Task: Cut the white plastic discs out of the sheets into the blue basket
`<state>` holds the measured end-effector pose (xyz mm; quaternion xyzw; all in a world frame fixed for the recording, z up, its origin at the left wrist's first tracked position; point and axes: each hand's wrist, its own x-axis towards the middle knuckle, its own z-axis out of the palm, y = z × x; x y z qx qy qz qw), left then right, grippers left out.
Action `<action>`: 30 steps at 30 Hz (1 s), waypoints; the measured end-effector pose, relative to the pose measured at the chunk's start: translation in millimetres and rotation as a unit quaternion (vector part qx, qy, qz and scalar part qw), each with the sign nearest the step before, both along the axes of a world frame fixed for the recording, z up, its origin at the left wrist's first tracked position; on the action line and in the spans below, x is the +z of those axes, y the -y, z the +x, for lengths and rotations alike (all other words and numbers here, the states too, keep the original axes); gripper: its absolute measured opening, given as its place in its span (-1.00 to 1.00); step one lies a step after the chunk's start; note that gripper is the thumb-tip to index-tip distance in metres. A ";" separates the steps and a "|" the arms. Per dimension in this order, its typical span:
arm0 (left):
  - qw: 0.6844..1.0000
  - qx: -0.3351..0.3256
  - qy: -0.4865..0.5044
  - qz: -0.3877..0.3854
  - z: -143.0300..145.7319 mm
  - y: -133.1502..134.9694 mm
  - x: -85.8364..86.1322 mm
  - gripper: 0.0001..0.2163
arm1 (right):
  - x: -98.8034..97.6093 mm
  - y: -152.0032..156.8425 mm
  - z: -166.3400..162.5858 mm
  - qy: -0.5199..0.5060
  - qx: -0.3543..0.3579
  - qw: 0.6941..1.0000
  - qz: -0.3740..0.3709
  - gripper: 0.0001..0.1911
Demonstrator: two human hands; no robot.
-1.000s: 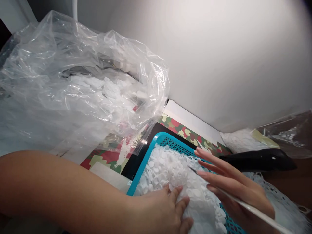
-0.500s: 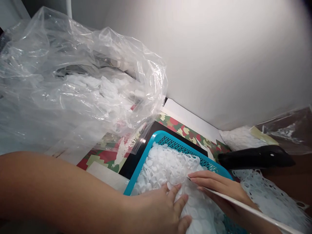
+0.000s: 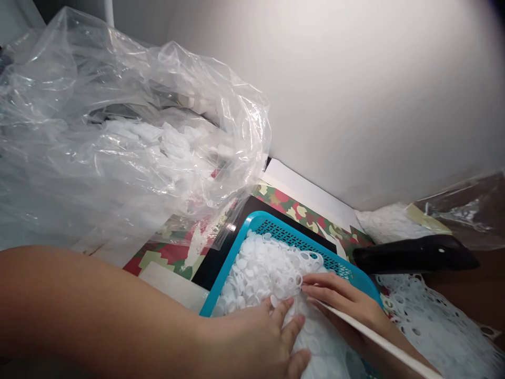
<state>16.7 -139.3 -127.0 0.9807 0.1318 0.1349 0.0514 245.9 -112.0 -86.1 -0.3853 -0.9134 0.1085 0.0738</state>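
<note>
A blue perforated plastic basket [image 3: 225,279] holds a heap of small white discs [image 3: 256,263], with some white rings [image 3: 311,258] among them. My left hand [image 3: 256,337] reaches in from the left and lies palm down on the discs, fingers spread. To its right my right hand [image 3: 347,300] is held low over the basket, fingers together, against a thin white-edged sheet [image 3: 379,334] seen nearly edge-on. Its fingertips are beside a white ring at the heap's top. The thumb is hidden, and so is most of the sheet.
A large clear plastic bag [image 3: 158,168] with white pieces inside fills the left. A black elongated object [image 3: 414,253] lies right of the basket, above a pile of white punched sheet scraps [image 3: 437,326]. Camouflage-patterned paper [image 3: 276,197] lies under the basket; a white wall [image 3: 355,105] rises behind.
My right hand has shifted slightly left and down with the white-edged sheet, uncovering more of the basket's right rim. My left hand has stayed in place.
</note>
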 end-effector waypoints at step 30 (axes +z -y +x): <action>0.999 0.019 0.028 0.015 -5.1 1.4 6.6 -0.68 | 25.7 21.6 32.5 0.006 0.017 0.999 0.044 -0.73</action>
